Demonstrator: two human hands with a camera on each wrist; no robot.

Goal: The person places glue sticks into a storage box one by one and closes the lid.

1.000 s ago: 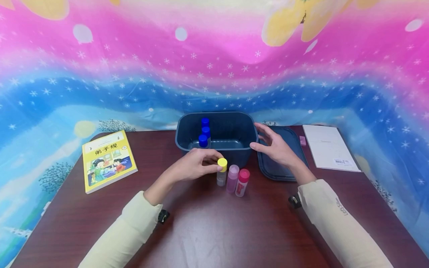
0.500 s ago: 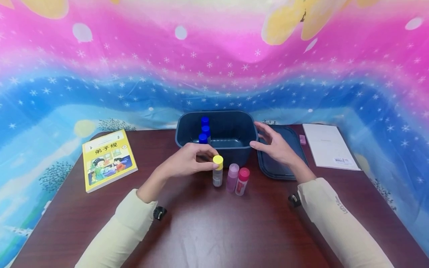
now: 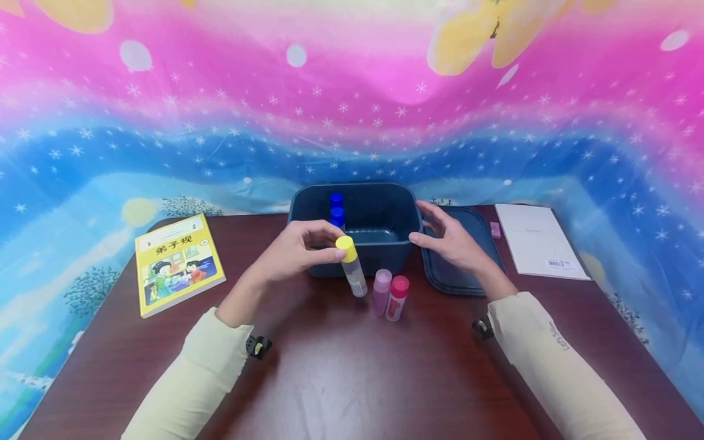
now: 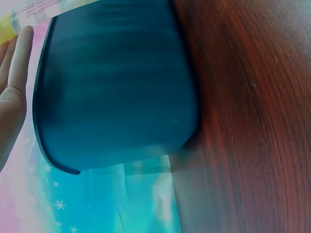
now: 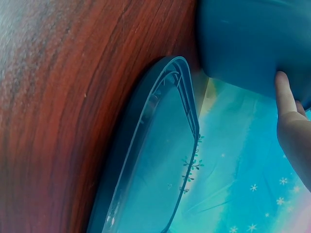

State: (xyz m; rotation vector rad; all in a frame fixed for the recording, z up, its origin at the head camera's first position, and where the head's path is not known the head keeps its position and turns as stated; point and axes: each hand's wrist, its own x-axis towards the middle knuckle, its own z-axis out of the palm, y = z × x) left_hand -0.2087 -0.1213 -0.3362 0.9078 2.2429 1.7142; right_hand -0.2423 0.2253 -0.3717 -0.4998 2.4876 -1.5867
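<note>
My left hand (image 3: 294, 247) has its fingers (image 3: 324, 231) curled round the cap end of the yellow-capped bottle (image 3: 351, 264), pinching it near the top. The bottle hangs tilted, its base swung down and away from my fingertips, lifted clear of the tabletop (image 3: 330, 366) and just in front of the near wall of the dark blue bin (image 3: 385, 244). In the left wrist view only the yellow end (image 4: 9, 26) shows beside my palm, with the bin's wall (image 4: 116, 82) filling the frame.

My right hand (image 3: 448, 241) is spread, fingers straight and relaxed, holding nothing; its fingertips sit at the bin's right side, and the right wrist view shows a finger (image 5: 284, 94) against that wall. Beneath this hand and outward from it lies the bin's lid (image 3: 459, 278), flat on the tabletop.

Judging how far along things are: two blue-capped bottles (image 3: 336, 211) already stand inside the bin, beyond my left fingertips; whether more are hidden behind my hand I cannot tell. The yellow one is in the air but not yet over the rim. The light pink-capped bottle (image 3: 381, 291) and the red-capped bottle (image 3: 397, 298) stand upright and touching, just below and to the right of my left fingers, untouched. The lid is off.
</note>
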